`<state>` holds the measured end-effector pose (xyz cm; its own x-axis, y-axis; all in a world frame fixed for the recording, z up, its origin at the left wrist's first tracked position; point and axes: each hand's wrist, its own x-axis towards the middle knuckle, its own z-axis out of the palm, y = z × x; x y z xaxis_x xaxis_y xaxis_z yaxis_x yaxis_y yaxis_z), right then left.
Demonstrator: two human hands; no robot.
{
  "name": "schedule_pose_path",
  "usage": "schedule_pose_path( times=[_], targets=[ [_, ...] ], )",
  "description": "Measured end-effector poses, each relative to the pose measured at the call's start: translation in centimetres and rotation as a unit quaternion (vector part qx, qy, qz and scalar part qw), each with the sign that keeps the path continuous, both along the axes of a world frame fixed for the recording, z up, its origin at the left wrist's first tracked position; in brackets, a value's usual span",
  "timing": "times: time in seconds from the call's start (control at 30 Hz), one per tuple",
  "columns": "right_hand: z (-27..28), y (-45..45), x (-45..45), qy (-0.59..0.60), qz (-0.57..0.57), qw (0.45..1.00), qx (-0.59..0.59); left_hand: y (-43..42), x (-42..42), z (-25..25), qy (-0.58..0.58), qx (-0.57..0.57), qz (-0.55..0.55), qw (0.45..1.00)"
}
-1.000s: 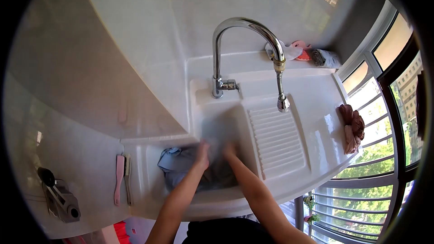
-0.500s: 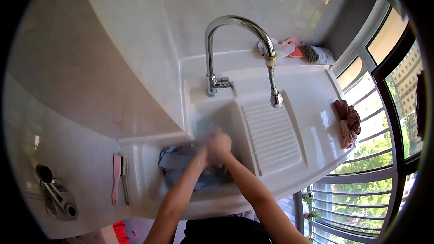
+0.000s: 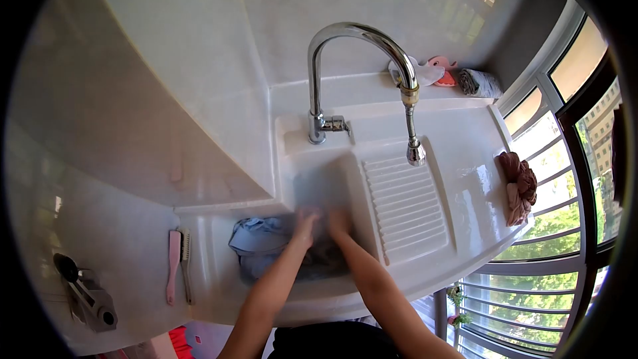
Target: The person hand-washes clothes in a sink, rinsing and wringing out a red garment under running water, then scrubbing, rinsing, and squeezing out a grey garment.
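Note:
My left hand (image 3: 308, 223) and my right hand (image 3: 339, 222) reach down into the white sink basin (image 3: 292, 176), a small gap between them. Cloudy water hides part of both hands, and their fingers are blurred, so I cannot make out whether they grip anything. A wet blue-grey garment (image 3: 259, 236) lies bunched in the basin's left and near part, beside and beneath my forearms. Some of its cloth runs under the water near my hands.
A chrome faucet (image 3: 315, 73) arches over the ribbed washboard (image 3: 407, 209) right of the basin. Bundled brown cloth (image 3: 518, 186) lies on the right ledge, a rolled grey cloth (image 3: 480, 84) at the back. A pink brush (image 3: 174, 266) and another brush (image 3: 186, 262) lie left.
My hands were pressed together above the basin; now they are apart and lower, in the water. The view has shifted slightly.

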<state>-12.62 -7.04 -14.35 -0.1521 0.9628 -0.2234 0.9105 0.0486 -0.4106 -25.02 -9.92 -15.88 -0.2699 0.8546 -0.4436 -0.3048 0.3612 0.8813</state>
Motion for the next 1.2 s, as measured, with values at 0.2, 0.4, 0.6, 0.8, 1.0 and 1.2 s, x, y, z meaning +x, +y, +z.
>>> schedule_pose_path(
  times=[0.2,0.4,0.6,0.8,1.0,1.2],
  targets=[
    [9.9,-3.7,-2.0,0.373,-0.156,0.915,-0.012,0.3,0.8,10.4,-0.32,-0.037,-0.099,0.942],
    [15.2,-2.9,-4.9,0.127,-0.026,0.98,0.149,-2.3,1.3,11.7,-0.326,0.112,-0.144,0.928],
    [13.8,2.9,-0.4,0.031,-0.038,0.979,0.198,-0.3,-1.2,10.7,-0.354,-0.125,-0.088,0.923],
    [10.3,0.3,0.0,0.012,0.177,0.971,0.163,-2.3,-5.8,8.8,0.076,0.083,-0.282,0.953],
    [6.4,1.9,-0.2,-0.095,0.169,0.981,-0.019,-5.6,-7.8,10.2,0.438,-0.023,-0.43,0.789],
    [6.5,-1.6,-0.4,-0.062,0.143,0.988,0.017,-5.9,-7.5,7.5,0.569,-0.106,-0.518,0.63]
  ],
)
